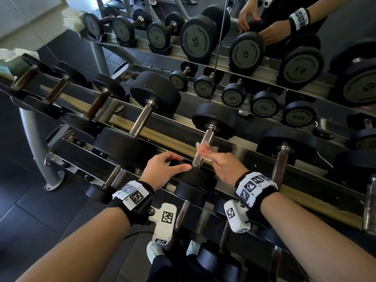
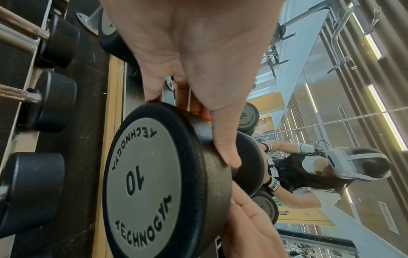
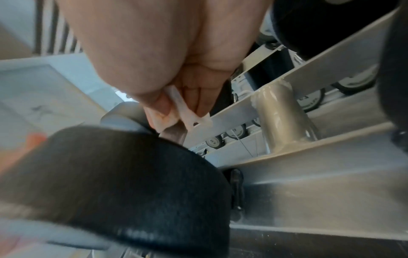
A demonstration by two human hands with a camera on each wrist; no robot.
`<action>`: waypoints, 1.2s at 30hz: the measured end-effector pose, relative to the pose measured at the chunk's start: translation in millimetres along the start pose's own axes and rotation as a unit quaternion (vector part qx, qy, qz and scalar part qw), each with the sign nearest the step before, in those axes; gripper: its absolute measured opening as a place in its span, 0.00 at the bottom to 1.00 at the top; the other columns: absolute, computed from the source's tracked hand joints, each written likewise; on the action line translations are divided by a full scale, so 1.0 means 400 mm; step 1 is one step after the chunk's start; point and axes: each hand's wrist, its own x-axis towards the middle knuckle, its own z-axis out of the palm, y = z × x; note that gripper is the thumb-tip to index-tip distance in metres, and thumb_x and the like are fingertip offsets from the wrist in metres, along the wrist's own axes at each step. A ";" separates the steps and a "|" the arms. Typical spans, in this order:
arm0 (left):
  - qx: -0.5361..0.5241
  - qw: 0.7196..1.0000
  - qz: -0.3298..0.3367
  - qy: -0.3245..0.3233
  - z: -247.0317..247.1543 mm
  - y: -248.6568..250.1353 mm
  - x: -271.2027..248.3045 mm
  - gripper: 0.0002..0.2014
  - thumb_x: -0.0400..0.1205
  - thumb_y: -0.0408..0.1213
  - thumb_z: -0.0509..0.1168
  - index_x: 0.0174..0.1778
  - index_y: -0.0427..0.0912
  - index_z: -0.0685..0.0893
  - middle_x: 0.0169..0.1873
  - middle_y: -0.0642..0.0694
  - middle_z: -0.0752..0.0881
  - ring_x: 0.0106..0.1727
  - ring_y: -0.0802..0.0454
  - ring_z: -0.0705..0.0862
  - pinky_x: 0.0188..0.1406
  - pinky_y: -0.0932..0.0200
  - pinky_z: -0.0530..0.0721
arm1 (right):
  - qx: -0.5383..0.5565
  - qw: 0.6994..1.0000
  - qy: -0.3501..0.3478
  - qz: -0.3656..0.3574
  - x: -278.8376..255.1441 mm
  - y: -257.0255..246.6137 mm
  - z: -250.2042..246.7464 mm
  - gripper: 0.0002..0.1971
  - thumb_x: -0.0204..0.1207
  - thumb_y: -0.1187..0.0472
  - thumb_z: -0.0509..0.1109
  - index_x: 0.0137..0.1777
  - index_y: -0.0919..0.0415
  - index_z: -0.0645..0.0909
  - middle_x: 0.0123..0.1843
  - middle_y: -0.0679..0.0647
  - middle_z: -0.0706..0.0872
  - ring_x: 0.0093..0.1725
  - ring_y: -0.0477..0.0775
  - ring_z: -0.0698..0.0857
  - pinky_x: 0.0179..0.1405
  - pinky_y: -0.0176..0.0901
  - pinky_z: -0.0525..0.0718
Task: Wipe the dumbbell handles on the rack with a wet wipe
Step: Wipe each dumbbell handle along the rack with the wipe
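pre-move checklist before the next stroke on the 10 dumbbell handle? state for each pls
1. Wet wipe in the right hand: ok, pinched between thumb and fingers.
2. Wipe touching the handle of the 10 dumbbell: ok, it lies against the handle's near half.
3. Left hand steadying the dumbbell: ok, fingers and thumb grip the near weight head.
4. Dumbbell seated on the rack: ok, both heads rest on the rails.
5. Far half of the handle wiped: cannot tell.
6. Wipe wet enough: cannot tell.
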 end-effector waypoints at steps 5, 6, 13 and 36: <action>-0.002 1.000 0.001 -0.005 0.000 0.007 -0.003 0.17 0.69 0.54 0.79 0.52 0.58 0.87 0.50 0.56 0.88 0.52 0.59 0.88 0.58 0.49 0.88 | 0.079 0.992 -0.046 0.082 -0.030 -0.002 0.003 0.14 0.84 0.49 0.61 0.57 0.37 0.89 0.60 0.48 0.90 0.61 0.51 0.86 0.69 0.48 0.81; 0.001 1.000 0.000 -0.004 0.000 0.007 -0.004 0.17 0.69 0.54 0.79 0.52 0.59 0.87 0.50 0.56 0.88 0.52 0.58 0.87 0.59 0.49 0.88 | 0.146 0.983 -0.014 0.112 -0.031 -0.002 -0.003 0.15 0.83 0.52 0.61 0.53 0.42 0.91 0.58 0.55 0.91 0.58 0.57 0.87 0.64 0.52 0.83; 0.004 1.000 -0.002 0.004 0.002 -0.002 -0.001 0.18 0.67 0.58 0.79 0.51 0.62 0.87 0.52 0.57 0.88 0.56 0.58 0.86 0.62 0.48 0.86 | 0.516 0.797 0.233 0.211 -0.003 0.009 -0.004 0.23 0.81 0.79 0.52 0.62 0.61 0.84 0.64 0.66 0.84 0.59 0.65 0.87 0.53 0.53 0.88; 0.015 1.000 0.003 0.009 0.005 -0.010 0.004 0.17 0.67 0.60 0.79 0.49 0.65 0.86 0.49 0.62 0.87 0.53 0.63 0.85 0.50 0.64 0.82 | 0.431 0.872 0.106 0.207 -0.023 -0.061 0.035 0.18 0.87 0.68 0.59 0.67 0.50 0.84 0.64 0.53 0.88 0.59 0.48 0.87 0.48 0.32 0.82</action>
